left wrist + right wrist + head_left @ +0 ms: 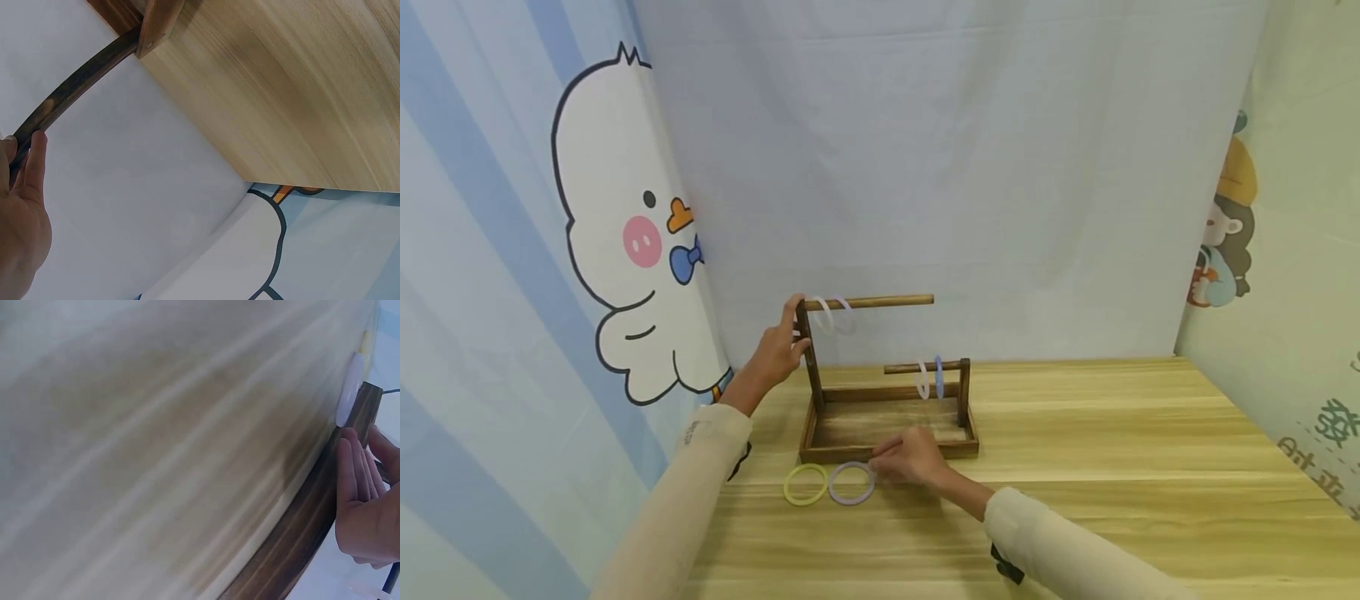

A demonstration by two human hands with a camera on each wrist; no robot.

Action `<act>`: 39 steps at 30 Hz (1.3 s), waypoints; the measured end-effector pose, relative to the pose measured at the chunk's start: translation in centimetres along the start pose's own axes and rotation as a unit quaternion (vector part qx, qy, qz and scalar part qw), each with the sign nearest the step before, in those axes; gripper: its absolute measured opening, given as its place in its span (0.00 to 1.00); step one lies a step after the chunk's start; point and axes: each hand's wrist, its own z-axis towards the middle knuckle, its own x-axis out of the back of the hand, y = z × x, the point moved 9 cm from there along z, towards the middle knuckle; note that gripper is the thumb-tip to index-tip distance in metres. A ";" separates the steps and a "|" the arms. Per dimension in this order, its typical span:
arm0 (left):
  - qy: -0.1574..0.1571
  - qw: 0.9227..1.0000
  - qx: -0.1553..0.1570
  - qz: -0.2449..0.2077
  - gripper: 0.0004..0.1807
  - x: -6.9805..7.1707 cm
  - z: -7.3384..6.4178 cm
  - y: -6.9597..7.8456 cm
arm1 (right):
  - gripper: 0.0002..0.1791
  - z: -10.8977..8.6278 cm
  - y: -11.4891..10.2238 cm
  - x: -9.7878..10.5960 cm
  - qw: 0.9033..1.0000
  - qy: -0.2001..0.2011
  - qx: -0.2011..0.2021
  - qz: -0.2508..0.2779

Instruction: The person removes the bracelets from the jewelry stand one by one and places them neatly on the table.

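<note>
A brown wooden rack [889,451] stands on the table, with a tall post and rod at the left and a shorter pair at the right. My left hand [781,350] pinches the tall post [75,87] near its top, thumb and fingers on either side. White [824,315] and pale purple [846,313] rings hang on the upper rod; white [922,380] and blue [938,377] rings hang on the lower one. My right hand [913,458], slightly blurred, has fairly straight fingers beside the right edge of a purple ring [852,503] lying flat; contact is unclear.
A yellow ring [806,503] lies left of the purple one, before the rack's front edge. The wood-grain table [1112,467] extends to the right. Curtains with printed cartoon figures enclose the left and right sides, and a plain pale cloth [970,167] hangs behind.
</note>
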 end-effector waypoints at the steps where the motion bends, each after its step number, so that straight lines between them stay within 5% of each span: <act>1: 0.000 1.000 0.002 0.000 0.42 0.0 0.0 0.0 | 0.09 0.1 -0.2 0.1 1.000 0.002 0.007 -0.008; 20: -0.006 1.000 0.009 -0.009 0.42 0.1 0.0 0.0 | 0.13 3.2 -5.0 2.1 0.993 0.030 0.101 -0.060; 25: 0.002 1.000 -0.001 -0.007 0.42 0.2 0.2 0.0 | 0.12 4.6 -5.4 2.8 0.995 0.046 0.071 -0.049; 39: -0.022 1.000 0.021 0.009 0.44 0.0 -0.2 -0.2 | 0.12 6.6 -8.2 4.7 0.989 0.097 0.089 -0.074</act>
